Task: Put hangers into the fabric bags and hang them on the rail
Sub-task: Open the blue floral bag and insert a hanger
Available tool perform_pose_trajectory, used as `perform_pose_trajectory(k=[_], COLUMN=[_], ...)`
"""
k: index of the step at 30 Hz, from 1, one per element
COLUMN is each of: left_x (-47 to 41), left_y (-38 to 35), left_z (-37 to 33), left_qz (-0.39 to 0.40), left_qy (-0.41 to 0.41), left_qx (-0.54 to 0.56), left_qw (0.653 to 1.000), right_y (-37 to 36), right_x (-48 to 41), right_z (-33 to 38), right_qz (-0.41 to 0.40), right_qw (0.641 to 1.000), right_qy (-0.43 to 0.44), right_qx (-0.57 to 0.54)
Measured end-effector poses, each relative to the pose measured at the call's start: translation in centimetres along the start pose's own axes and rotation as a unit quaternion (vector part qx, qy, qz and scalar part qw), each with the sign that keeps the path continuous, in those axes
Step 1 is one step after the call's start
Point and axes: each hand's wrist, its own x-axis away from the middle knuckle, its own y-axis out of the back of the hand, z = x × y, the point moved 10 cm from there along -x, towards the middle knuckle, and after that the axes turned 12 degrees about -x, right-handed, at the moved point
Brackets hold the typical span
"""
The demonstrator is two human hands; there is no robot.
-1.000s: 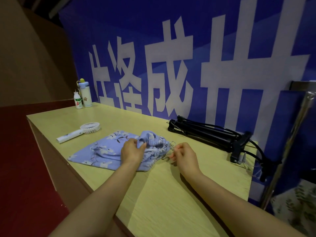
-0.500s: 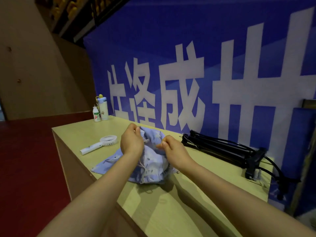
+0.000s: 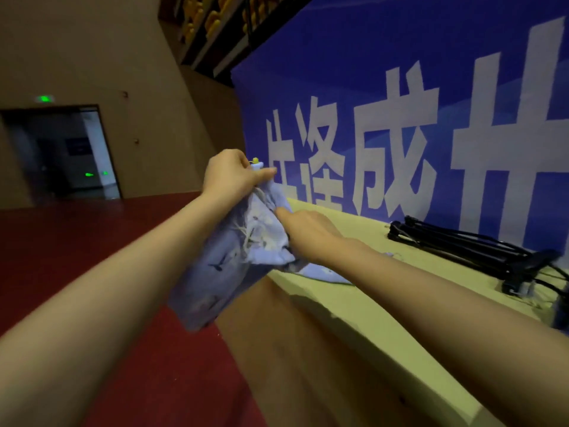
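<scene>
Lift-off is the main change: a second ago the fabric bag (image 3: 229, 272) lay flat on the table (image 3: 385, 306) with both hands working at its gathered mouth. Now it hangs in the air off the table's near corner, over the red floor (image 3: 92, 241). My view has swung left with it, so the chrome rail that stood at the right a second ago is out of frame.

The left hand (image 3: 234, 177) is clamped on the bunched top of the bag, thumb pressed across the cloth. The right hand (image 3: 308, 235) lies against the bag's side with one finger stretched along the fabric. Its other fingers are hidden, so I cannot tell whether it grips or only steadies.

I read this as the loading step being over and the carry to the rail starting (a guess, since no hanger or hook shows now).

The bag is pale blue with a dark and white print. It is crumpled at the neck, with pale drawstring cords (image 3: 246, 232) trailing down, and its lower half hangs limp. A fold of the same print (image 3: 323, 272) rests on the table edge under my right wrist. Whether it belongs to this bag is unclear.
</scene>
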Motion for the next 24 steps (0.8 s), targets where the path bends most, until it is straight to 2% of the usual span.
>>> perform_pose_trajectory(k=[2,5,7,9,12,14,15,16,17,19,20,22,24], left_x=[1.3,3.9,5.2,5.6,5.8,5.9,6.1,6.2,6.1,5.5,5.0,4.2,3.6], left_y=[-0.2,-1.8,-3.1,-3.7,-4.5,-4.7,-5.0,-5.3,-5.6,-5.9,-5.8,-5.4,-5.7], left_z=[0.3,0.3,-0.3,-1.1,-2.7,-3.7,-4.4,-4.9,-5.2,-4.9,-4.6,-3.9,-3.2], left_qz=[0.091,0.190,0.211,0.203,0.189,0.182,0.184,0.187,0.188,0.164,0.134,0.084,0.089], left_qy=[-0.069,-0.198,-0.254,-0.287,-0.328,-0.330,-0.329,-0.323,-0.309,-0.271,-0.254,-0.219,-0.184], left_qx=[-0.126,-0.273,-0.280,-0.240,-0.181,-0.150,-0.128,-0.110,-0.103,-0.119,-0.143,-0.170,-0.144], left_qw=[0.985,0.922,0.902,0.905,0.908,0.914,0.917,0.921,0.927,0.941,0.947,0.957,0.968], right_y=[-1.0,-1.8,-1.7,-1.2,-0.3,0.0,0.3,0.7,0.8,1.0,1.0,0.7,0.3], right_x=[1.0,1.9,2.3,2.9,3.5,3.6,3.5,3.6,3.6,3.9,4.0,4.2,4.3], right_z=[-0.1,-0.4,-0.9,-1.5,-3.4,-4.4,-5.0,-5.4,-5.6,-5.5,-5.5,-6.0,-6.6], right_qz=[0.026,0.033,0.057,0.070,0.048,0.017,-0.012,-0.043,-0.065,-0.080,-0.083,-0.080,-0.066], right_qw=[0.999,0.993,0.991,0.987,0.990,0.994,0.992,0.976,0.943,0.878,0.865,0.863,0.868], right_qy=[-0.015,-0.023,-0.046,-0.068,-0.089,-0.102,-0.111,-0.119,-0.124,-0.113,-0.107,-0.104,-0.108], right_qx=[0.044,0.112,0.116,0.127,0.102,0.025,-0.062,-0.179,-0.302,-0.458,-0.483,-0.487,-0.480])
